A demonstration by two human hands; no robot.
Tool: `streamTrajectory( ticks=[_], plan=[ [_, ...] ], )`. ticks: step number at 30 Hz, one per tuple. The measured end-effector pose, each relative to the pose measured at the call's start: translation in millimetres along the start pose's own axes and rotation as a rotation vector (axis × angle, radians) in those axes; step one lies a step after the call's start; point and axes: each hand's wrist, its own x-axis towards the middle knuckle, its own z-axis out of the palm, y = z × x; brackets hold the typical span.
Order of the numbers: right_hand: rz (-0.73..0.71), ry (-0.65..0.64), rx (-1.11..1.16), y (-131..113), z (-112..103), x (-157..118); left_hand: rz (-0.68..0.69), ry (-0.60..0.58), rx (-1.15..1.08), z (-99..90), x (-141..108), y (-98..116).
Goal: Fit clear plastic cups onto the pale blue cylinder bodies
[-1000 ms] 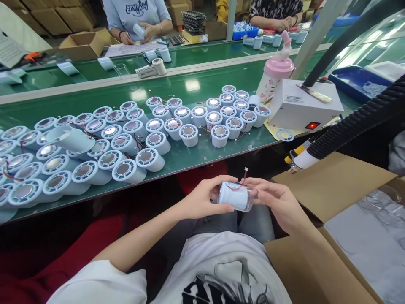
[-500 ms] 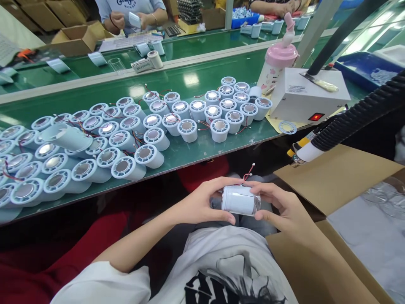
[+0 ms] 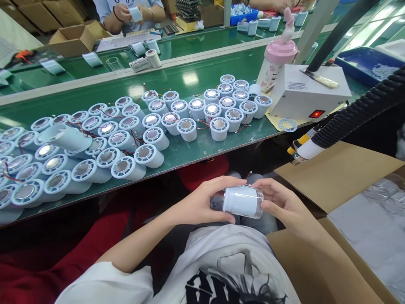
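Note:
Above my lap, a light blue cylinder inside a clear sleeve [image 3: 242,202] lies sideways between my two hands. My left hand [image 3: 202,202] wraps round its dark left end, thumb below and fingers over the top. The fingers of my right hand [image 3: 278,202] hold the clear right end. A bit of thin wire shows behind the cylinder. Beyond my hands, many light blue motor housings [image 3: 187,129] with round silver tops stand or lean on the green bench [image 3: 177,157], some with red and black wires.
Right of the housings are a pink-lidded bottle [image 3: 280,52], a white box with a red switch [image 3: 308,95] and a black ribbed hose [image 3: 354,114]. An open carton [image 3: 335,179] with clear parts sits at my right. Across the bench, a person [image 3: 133,17] holds a blue piece.
The cylinder has turned between my hands, and its wire now shows less. More of the clear right end is visible, with my right fingers shifted slightly right.

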Motion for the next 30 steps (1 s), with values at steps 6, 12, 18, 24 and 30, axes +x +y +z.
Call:
streamTrajectory(
  ticks=[6, 12, 18, 24, 30],
  plan=[
    [0.083, 0.036, 0.082, 3.6, 0.3, 5.9, 0.015, -0.002, -0.005, 0.4, 0.1, -1.8],
    [0.187, 0.001, 0.153, 11.6, 1.9, 10.5, 0.029, 0.003, -0.011, 0.4, 0.6, -1.9],
    [0.262, -0.023, 0.219, 15.3, 7.3, 13.7, 0.059, -0.012, -0.018, -0.7, 0.6, -3.2],
    [0.345, -0.036, 0.326, 15.7, 13.6, 16.6, 0.092, -0.011, -0.052, -0.7, 2.1, -4.8],
    [0.502, -0.049, 0.408, 10.4, 16.6, 16.1, 0.077, -0.019, -0.098, -0.5, 1.7, -6.8]
  ],
)
